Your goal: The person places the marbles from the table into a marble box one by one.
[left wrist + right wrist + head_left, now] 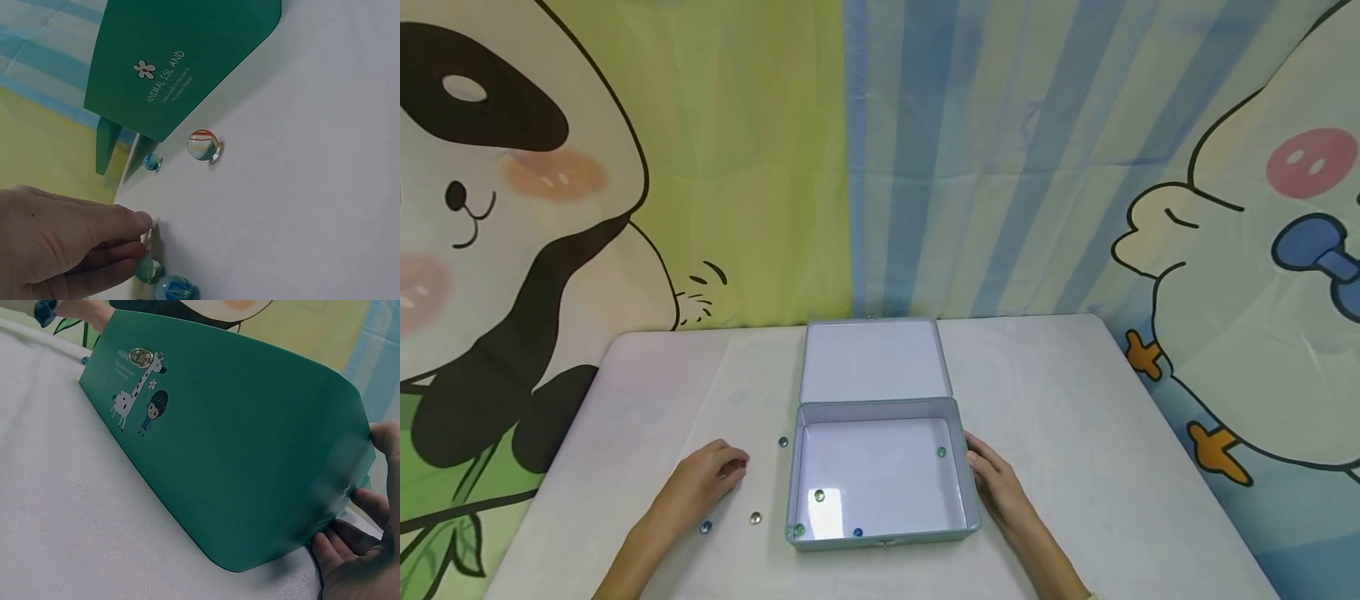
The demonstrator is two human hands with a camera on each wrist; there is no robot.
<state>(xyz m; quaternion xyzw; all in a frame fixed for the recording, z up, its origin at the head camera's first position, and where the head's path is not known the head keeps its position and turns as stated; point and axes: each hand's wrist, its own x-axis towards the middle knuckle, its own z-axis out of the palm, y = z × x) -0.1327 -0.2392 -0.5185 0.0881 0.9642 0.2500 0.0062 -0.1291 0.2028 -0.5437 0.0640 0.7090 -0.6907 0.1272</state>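
A green tin box [883,546] with its hinged lid [876,362] laid back holds several glass marbles, among them a green marble [942,452] and a blue marble [857,532]. Left of the box, my left hand [703,479] is low over the cloth, fingertips drawn together. In the left wrist view they pinch a small glassy marble [148,237], mostly hidden. A greenish marble [150,271] shows right at the lower fingers, beside a blue-swirled marble [175,287]. My right hand [1003,483] grips the box's right wall, thumb at the rim and fingers against the side.
An orange-and-white marble [203,145] and a smaller blue marble [152,162] lie between the left hand and the box. White cloth [1045,392] covers the table. Behind it hangs a printed curtain [985,167] with cartoon animals.
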